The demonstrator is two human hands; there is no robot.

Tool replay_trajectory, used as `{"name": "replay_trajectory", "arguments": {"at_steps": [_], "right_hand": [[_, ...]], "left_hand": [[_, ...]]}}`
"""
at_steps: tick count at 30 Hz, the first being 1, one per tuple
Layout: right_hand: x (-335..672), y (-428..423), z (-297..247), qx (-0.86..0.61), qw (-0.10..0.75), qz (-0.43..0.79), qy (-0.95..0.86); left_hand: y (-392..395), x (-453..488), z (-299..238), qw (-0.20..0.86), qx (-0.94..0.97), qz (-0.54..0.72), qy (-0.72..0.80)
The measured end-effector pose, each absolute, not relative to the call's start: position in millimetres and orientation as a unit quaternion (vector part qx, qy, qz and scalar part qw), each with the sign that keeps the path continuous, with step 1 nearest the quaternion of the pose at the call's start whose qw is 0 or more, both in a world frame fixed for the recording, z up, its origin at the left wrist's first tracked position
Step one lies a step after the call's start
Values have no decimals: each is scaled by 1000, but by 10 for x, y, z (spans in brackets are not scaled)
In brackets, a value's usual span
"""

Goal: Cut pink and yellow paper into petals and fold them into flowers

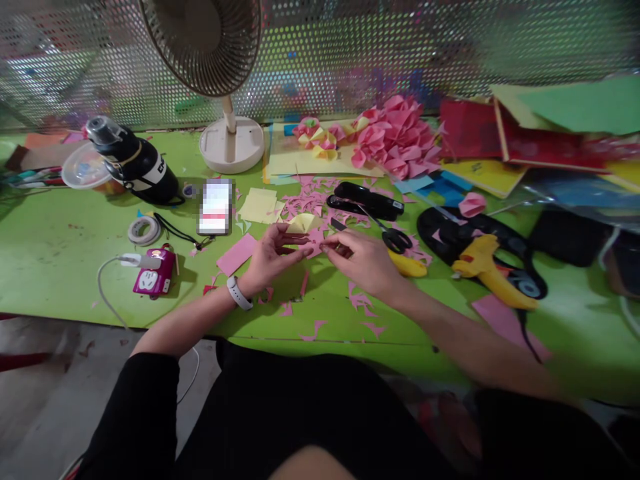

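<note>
Over the green table, my two hands are close together. The thumb and fingertips of my left hand (274, 259), which wears a pale wristband (240, 294), close on a small pink paper piece (315, 241). My right hand (367, 259) is pinched at the right edge of that piece; what its fingertips hold is too small to make out. A folded yellow paper piece (303, 223) shows just beyond my left fingers. Scissors (395, 238) with dark handles lie beyond my right hand, near a black stapler (367, 201).
Pink scraps (305, 198) litter the middle. Behind are pink paper flowers (397, 137) and a fan (233, 147). At left stand a black bottle (143, 167), a phone (215, 207), tape (144, 231) and a purple power adapter (156, 270). A yellow glue gun (487, 263) lies right.
</note>
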State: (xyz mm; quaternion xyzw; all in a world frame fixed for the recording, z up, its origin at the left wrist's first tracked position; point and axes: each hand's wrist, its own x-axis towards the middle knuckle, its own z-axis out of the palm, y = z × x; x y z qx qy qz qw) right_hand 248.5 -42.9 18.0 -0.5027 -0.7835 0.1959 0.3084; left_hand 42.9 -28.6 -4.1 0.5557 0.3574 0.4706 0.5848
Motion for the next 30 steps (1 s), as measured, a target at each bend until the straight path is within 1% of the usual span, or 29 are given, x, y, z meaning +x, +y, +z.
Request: {"name": "replay_trajectory", "arguments": {"at_steps": [7, 10, 15, 21, 27, 30], "right_hand": [[2470, -425, 143, -511, 323, 204, -770], [2479, -417, 139, -517, 327, 222, -759], [2464, -426, 125, -521, 337, 223, -752], [2438, -462, 119, -503, 338, 260, -752], [2444, -492, 161, -493, 344, 281, -748], [2464, -488, 225, -505, 347, 311, -727]], "left_hand": [[-332, 415, -29, 438, 659, 490, 366], [-339, 415, -39, 408, 677, 500, 354], [-357, 425, -82, 405, 689, 491, 348], [-366, 429, -76, 407, 691, 479, 357], [-357, 426, -108, 449, 661, 482, 360], [-351, 428, -94, 471, 640, 494, 354]]}}
